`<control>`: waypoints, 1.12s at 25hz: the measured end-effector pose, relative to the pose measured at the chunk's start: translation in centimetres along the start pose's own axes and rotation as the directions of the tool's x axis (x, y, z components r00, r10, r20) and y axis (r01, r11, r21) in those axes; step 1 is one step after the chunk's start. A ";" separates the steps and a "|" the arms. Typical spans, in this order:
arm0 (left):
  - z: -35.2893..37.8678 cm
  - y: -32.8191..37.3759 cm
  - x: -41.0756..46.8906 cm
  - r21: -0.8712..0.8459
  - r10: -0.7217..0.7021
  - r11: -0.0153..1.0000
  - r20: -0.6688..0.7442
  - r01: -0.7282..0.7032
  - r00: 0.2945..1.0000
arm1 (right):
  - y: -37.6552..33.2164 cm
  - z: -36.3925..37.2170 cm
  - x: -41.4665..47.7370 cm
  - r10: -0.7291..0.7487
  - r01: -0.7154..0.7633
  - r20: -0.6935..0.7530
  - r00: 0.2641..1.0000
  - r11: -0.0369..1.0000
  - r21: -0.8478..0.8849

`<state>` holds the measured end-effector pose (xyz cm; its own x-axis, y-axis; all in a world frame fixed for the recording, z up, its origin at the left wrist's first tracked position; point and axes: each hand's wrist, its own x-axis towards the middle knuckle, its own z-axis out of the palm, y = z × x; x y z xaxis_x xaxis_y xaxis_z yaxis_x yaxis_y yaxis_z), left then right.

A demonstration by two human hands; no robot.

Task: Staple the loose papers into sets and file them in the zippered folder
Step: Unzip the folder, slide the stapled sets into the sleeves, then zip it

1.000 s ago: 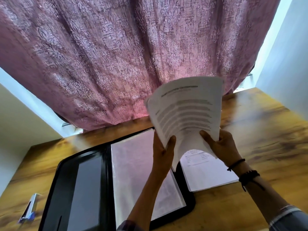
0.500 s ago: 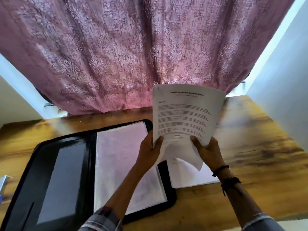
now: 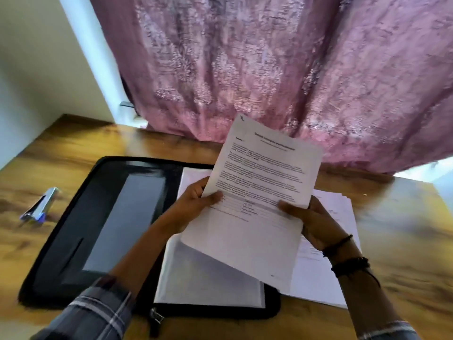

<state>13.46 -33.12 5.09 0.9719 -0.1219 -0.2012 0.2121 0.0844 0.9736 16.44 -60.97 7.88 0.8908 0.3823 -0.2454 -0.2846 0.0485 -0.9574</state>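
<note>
Wooden desk [image 3: 404, 229] below pink curtain [image 3: 245, 69] bears folder [image 3: 98, 192], perhaps stapler [image 3: 40, 204].

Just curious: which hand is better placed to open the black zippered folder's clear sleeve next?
Probably the left hand: it holds the white printed sheets directly above the clear plastic sleeve; the right hand hovers over loose white papers.

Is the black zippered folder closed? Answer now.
No, the black zippered folder lies spread open on the brown wooden table, its clear plastic sleeves exposed.

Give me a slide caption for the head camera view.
Left hand and right hand hold a paper set over the open zippered folder.
</note>
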 end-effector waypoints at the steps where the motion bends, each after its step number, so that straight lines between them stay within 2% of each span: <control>1: -1.3 -0.2 0.3 -0.018 -0.015 1.000 -0.054 0.014 0.998 | 0.1 1.0 1.3 -0.037 0.037 0.006 0.999 0.998 -0.046; 3: -3.4 -0.5 1.3 -0.104 -0.058 0.994 -0.231 0.034 0.971 | 0.0 2.7 4.2 -0.131 0.123 -0.047 0.990 0.983 -0.140; 5: -5.3 -1.5 3.1 -0.153 -0.024 0.987 -0.439 -0.048 0.898 | -0.7 3.9 6.9 -0.235 0.191 -0.162 0.958 0.949 -0.249; 6: -6.3 -2.1 4.1 -0.128 0.022 0.986 -0.537 -0.108 0.843 | -1.2 4.4 8.5 -0.294 0.218 -0.211 0.932 0.922 -0.321; 8: -8.3 -3.8 6.1 0.062 0.131 0.991 -0.656 -0.120 0.743 | -2.3 5.4 11.4 -0.414 0.263 -0.266 0.870 0.849 -0.459; 10: -9.3 -5.2 7.7 0.384 0.282 0.922 -0.593 -0.043 0.754 | -3.4 6.5 13.9 -0.497 0.297 -0.273 0.824 0.788 -0.539; 11: -9.3 -5.8 8.3 0.552 0.367 0.833 -0.496 -0.040 0.787 | -3.9 6.9 15.1 -0.522 0.312 -0.265 0.810 0.768 -0.559; 13: -8.6 -6.6 9.1 0.839 0.495 0.539 -0.250 -0.069 0.832 | -4.6 7.2 16.9 -0.562 0.338 -0.236 0.793 0.728 -0.597; 15: -7.9 -7.2 9.7 0.953 0.518 0.291 -0.084 -0.083 0.851 | -4.8 7.1 18.4 -0.584 0.344 -0.212 0.784 0.692 -0.635; 17: -7.4 -7.9 10.1 0.977 0.530 0.181 -0.002 -0.110 0.848 | -4.9 6.9 19.4 -0.583 0.346 -0.215 0.783 0.697 -0.628; 18: -7.3 -8.3 10.2 0.979 0.539 0.167 0.009 -0.117 0.842 | -5.1 6.8 19.6 -0.575 0.351 -0.218 0.788 0.712 -0.608; 21: -7.1 -9.1 10.4 0.968 0.569 0.212 -0.013 -0.131 0.822 | -5.4 6.6 19.9 -0.566 0.367 -0.216 0.795 0.734 -0.572; 24: -6.9 -8.8 10.1 0.952 0.614 0.222 0.032 -0.211 0.789 | -5.0 6.2 19.9 -0.565 0.384 -0.229 0.793 0.755 -0.532; 28: -7.5 -6.8 9.7 0.887 0.553 0.361 0.045 -0.288 0.832 | -4.8 6.2 19.6 -0.543 0.410 -0.258 0.799 0.807 -0.425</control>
<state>22.17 -27.48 -4.32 0.9211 -0.0997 0.3763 -0.2941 -0.8115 0.5050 33.09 -47.98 8.59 0.9579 0.0410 0.2841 0.2865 -0.1964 -0.9377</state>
